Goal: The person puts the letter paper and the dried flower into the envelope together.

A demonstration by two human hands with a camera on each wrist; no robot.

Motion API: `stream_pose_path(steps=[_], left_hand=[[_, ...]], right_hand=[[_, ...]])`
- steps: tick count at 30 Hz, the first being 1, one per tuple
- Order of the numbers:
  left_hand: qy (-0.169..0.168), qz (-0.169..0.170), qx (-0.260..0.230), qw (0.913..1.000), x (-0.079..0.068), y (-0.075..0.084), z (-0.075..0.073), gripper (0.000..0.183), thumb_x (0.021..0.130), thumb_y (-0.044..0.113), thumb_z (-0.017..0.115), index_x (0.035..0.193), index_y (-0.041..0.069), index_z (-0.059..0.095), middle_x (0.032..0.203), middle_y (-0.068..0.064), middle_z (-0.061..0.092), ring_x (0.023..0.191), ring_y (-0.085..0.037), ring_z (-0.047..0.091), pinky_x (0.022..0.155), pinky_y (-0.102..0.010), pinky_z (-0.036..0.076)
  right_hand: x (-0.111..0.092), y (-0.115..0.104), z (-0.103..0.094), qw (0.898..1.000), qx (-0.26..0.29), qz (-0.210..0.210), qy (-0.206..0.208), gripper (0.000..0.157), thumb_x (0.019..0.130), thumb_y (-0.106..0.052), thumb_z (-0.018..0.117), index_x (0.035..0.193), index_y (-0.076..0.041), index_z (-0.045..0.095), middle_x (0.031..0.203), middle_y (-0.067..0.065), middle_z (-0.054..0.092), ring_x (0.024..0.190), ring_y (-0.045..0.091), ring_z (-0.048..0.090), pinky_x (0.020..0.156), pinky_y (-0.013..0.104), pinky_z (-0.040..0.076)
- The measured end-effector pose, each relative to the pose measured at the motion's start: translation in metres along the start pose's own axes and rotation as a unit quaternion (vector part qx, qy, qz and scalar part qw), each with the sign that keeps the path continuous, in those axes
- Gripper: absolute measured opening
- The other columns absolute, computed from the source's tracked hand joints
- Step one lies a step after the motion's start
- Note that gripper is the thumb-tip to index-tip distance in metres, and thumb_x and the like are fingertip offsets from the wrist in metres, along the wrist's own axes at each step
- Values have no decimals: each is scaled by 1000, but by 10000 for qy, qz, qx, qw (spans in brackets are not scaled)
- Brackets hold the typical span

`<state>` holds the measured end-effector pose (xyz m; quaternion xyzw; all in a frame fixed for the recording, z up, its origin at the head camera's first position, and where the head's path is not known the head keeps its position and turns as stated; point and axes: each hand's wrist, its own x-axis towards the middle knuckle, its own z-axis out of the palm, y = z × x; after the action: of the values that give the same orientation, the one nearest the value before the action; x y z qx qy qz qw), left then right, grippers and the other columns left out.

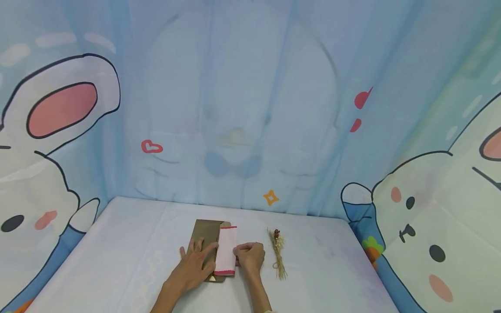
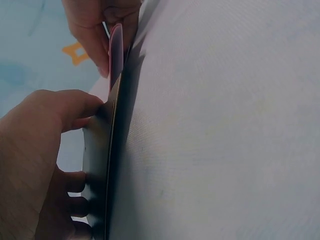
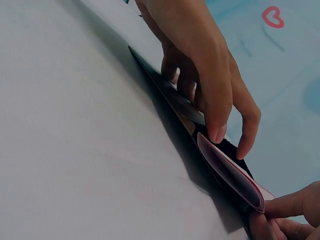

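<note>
A dark olive-gold envelope (image 1: 206, 228) lies on the table, with a pink folded paper (image 1: 226, 250) edged in red at top and bottom over its right side. My left hand (image 1: 192, 266) rests on the envelope with fingers spread, the index finger reaching toward the paper's left edge. My right hand (image 1: 252, 257) pinches the paper's right edge between thumb and fingers. The right wrist view shows the folded paper (image 3: 232, 175) bowed, with a gap between its layers. In the left wrist view the envelope (image 2: 97, 160) is seen nearly edge-on.
A small tied bunch of dried flowers (image 1: 278, 252) lies right of my right hand. White cloth covers the table (image 1: 325, 265). Blue curtains (image 1: 242, 87) printed with cartoon rabbits hang along the back and sides.
</note>
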<state>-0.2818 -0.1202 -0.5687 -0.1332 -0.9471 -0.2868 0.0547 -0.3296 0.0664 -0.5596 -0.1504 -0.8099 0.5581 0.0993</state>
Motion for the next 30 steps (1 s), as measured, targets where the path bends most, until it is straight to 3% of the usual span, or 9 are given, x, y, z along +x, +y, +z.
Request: stream_pose_path(steps=[16, 30], left_hand=[[1, 12, -69, 10000, 1, -2, -2, 55, 98, 40, 58, 150, 28, 46, 157, -29, 36, 145, -61, 25, 106, -85, 15], [-50, -100, -129, 9999, 2, -2, -4, 54, 97, 41, 58, 149, 29, 47, 157, -28, 36, 146, -60, 25, 107, -84, 15]], right_hand=[[2, 0, 15, 9992, -59, -373, 109, 7, 76, 1, 78, 73, -2, 73, 58, 7, 65, 38, 10, 57, 41, 27, 52], [-2, -8, 22, 9951, -532, -704, 444, 8, 73, -2, 79, 68, -5, 74, 55, 5, 67, 37, 8, 53, 42, 25, 47]])
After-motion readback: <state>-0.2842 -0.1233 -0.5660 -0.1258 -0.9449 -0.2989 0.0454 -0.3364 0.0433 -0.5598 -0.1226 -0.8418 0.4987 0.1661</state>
